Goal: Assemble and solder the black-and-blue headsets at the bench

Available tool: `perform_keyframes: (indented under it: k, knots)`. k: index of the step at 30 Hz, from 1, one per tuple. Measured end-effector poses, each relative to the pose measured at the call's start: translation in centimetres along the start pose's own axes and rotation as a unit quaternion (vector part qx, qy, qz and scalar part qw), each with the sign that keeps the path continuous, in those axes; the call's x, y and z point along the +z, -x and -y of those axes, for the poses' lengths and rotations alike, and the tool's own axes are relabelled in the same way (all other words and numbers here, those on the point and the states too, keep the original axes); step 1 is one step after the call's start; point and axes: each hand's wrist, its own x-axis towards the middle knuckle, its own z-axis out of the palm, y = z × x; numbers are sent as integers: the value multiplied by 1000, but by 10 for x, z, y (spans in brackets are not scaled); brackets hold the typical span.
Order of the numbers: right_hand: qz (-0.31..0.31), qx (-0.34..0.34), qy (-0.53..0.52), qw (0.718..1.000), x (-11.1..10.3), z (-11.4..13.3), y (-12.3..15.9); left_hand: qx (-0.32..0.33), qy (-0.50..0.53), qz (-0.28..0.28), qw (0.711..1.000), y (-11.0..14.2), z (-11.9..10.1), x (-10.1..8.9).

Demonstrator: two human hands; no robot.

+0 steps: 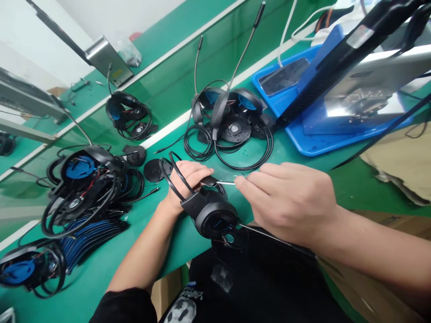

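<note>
A black headset (215, 215) with a double-bar headband is in front of me, near the table's front edge. My left hand (188, 177) is closed on it, reaching through the headband, with the fingers by a dark part of the headset. An open ear cup with a loose wire hangs at its lower end. My right hand (289, 202) is closed in a pinch on a thin silvery metal piece (225, 183), which reaches to the dark part by my left fingers. Its kind is hard to make out. A thin metal stalk (266, 234) runs below my right hand.
Several opened headsets with coiled cables lie on the green table, including a pair (232, 121) behind my hands and one (87, 179) at left. A stack of blue-edged black pieces (90, 237) lies there too. A blue tray (303, 143) at right holds a metal box.
</note>
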Motion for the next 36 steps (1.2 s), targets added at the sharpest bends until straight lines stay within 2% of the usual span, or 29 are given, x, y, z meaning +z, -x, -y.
perform_keyframes:
  k: [6, 11, 15, 19, 28, 36]
  knots:
    - [1, 35, 30, 999, 2, 2, 6, -34, -31, -6, 999, 0, -2, 2]
    - [-34, 73, 41, 996, 2, 14, 7, -73, -19, -59, 995, -3, -9, 1]
    - [-18, 99, 35, 994, 2, 21, 6, -94, 8, -79, 992, -3, -11, 0]
    - [-8, 116, 33, 993, -2, 23, 3, -121, 46, -84, 988, 0, -11, -1]
    - [-3, 106, 10, 994, -9, 22, -2, -191, 91, -98, 972, 2, -12, -3]
    - [-6, 103, 0, 995, -13, 21, -3, -173, 74, -62, 980, 1, -10, -7]
